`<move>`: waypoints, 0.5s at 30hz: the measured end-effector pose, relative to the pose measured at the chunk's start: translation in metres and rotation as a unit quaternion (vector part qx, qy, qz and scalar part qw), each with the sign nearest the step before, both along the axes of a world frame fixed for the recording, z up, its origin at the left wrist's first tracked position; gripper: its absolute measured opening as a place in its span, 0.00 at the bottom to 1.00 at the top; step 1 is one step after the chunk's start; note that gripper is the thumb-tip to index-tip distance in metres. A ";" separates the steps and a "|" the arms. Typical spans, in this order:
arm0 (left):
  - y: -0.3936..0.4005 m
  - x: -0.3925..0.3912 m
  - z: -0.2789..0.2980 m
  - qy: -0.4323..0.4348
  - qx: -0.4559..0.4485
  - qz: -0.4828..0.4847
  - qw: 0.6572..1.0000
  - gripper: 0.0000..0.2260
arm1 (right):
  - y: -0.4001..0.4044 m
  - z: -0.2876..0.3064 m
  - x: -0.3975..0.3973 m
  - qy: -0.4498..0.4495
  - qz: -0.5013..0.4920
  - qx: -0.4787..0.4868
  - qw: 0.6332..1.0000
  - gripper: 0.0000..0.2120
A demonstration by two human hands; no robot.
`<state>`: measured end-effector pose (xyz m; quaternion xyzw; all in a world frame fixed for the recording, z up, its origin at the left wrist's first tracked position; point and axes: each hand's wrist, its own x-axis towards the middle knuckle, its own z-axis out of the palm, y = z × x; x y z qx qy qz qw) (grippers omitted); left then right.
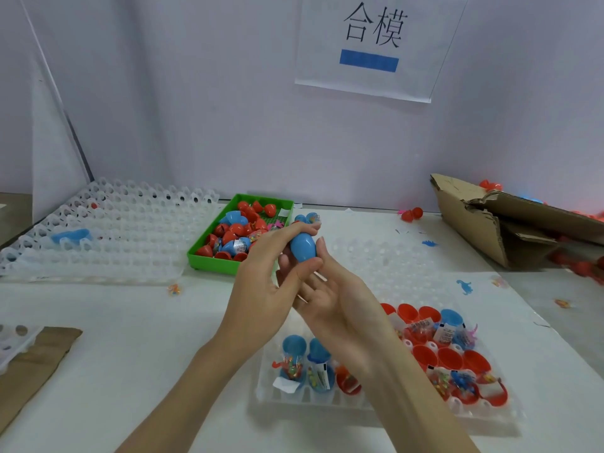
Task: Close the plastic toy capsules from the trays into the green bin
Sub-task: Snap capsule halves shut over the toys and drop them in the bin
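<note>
A blue capsule is held up above the table's middle, between both hands. My left hand curls its fingers and thumb round it from the left. My right hand lies under it, palm up, with a fingertip against its right side. Just behind and left stands the green bin, holding several red and blue capsules. Below my wrists a clear tray carries open red halves and blue halves with small toy packets in them.
A stack of clear, mostly bare trays fills the left side, with one blue half in it. Torn cardboard boxes lie at the right with loose red capsules around. Brown cardboard sits at the left front edge.
</note>
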<state>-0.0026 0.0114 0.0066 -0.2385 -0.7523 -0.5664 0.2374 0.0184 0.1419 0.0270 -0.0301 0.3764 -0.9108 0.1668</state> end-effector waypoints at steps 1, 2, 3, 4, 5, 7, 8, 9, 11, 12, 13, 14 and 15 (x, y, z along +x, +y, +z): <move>0.001 0.001 0.000 0.005 0.001 0.002 1.000 0.15 | -0.001 -0.002 -0.001 -0.008 0.013 -0.024 1.000 0.18; 0.002 0.001 0.000 0.010 0.000 0.005 1.000 0.15 | -0.001 -0.003 -0.001 -0.013 0.022 -0.044 0.999 0.18; 0.002 0.001 0.002 0.016 -0.005 0.008 1.000 0.15 | -0.001 -0.004 -0.002 -0.016 0.030 -0.057 0.998 0.18; 0.001 0.001 0.003 0.022 -0.014 0.011 1.000 0.16 | 0.000 -0.004 -0.002 -0.015 0.038 -0.064 0.997 0.18; 0.001 0.001 0.005 0.026 -0.025 0.008 0.999 0.16 | 0.002 -0.004 -0.003 -0.011 0.043 -0.067 0.997 0.18; -0.002 0.001 0.008 0.036 -0.052 -0.003 0.998 0.16 | 0.005 -0.004 -0.005 -0.004 0.046 -0.064 0.997 0.18; -0.004 0.001 0.009 0.042 -0.065 -0.004 0.997 0.15 | 0.006 -0.004 -0.005 0.002 0.042 -0.055 0.998 0.18; -0.006 0.000 0.010 0.042 -0.070 -0.004 0.997 0.14 | 0.006 -0.003 -0.005 0.012 0.037 -0.039 0.998 0.17; -0.011 0.000 0.013 0.025 -0.058 -0.013 0.998 0.15 | 0.006 -0.002 -0.005 0.030 0.029 -0.002 0.999 0.17; -0.012 0.000 0.013 0.016 -0.048 -0.022 0.998 0.16 | 0.006 -0.001 -0.005 0.033 0.030 0.006 0.999 0.17; -0.013 0.000 0.012 0.005 -0.036 -0.035 0.999 0.16 | 0.006 -0.001 -0.005 0.033 0.034 0.005 0.999 0.16; -0.012 0.000 0.012 -0.007 -0.027 -0.048 0.998 0.17 | 0.006 -0.001 -0.005 0.031 0.039 -0.003 0.999 0.15; -0.011 0.001 0.011 -0.017 -0.022 -0.057 0.998 0.18 | 0.007 -0.001 -0.006 0.028 0.041 -0.014 0.999 0.15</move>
